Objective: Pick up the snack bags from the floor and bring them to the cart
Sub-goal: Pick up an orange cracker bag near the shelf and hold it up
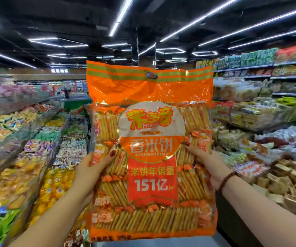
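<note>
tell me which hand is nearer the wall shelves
Right. The right hand grips the snack bag on the side toward the shelves; the left hand grips its far edge.

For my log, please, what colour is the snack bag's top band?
The snack bag has an orange top band with olive-green stripes; head view.

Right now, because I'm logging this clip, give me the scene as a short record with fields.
place: store aisle, snack bins on the left, stocked shelves on the right
held item: orange rice cracker bag, upright, label toward camera
left hand: grips bag's left edge
right hand: grips bag's right edge; bead bracelet on wrist
</note>
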The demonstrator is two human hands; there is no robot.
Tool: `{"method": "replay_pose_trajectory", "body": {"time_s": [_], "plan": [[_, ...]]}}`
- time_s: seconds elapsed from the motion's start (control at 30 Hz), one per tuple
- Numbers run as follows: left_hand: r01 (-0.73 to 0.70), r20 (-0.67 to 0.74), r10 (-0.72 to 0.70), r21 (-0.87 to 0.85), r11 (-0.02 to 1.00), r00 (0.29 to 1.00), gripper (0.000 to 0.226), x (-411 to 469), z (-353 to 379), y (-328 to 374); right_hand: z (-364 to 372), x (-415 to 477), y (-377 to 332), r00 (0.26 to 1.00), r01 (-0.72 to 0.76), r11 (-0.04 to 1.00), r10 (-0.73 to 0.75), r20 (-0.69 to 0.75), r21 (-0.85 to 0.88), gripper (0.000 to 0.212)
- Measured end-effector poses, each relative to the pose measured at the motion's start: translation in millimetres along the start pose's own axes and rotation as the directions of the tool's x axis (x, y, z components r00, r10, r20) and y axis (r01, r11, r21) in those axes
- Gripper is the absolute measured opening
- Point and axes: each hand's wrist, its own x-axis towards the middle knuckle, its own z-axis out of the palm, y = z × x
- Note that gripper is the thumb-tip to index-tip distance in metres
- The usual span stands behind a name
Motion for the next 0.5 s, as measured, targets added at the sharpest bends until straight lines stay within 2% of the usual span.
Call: {"method": "replay_pose_trajectory", "body": {"time_s": [0.17,0.3,0.5], "plan": [[0.007,0.011,-0.007,-0.018,1.0,1.0,0.056,111,2,-33,30,110,15,1.0,-0.006,1.0,0.007,0.014,-0.021,0.039],[0.045,0.021,-0.045,-0.039,0.998,0.999,0.054,214,-1,-49,66,208,18,0.999,-0.032,0.998,0.032,0.013,-0.046,0.044],[0.071,-0.02,-0.072,-0.037,0.997,0.997,0.043,349,-3,-82,107,347,33,0.999,-0.05,0.996,0.052,0.018,-0.072,0.033]]}}
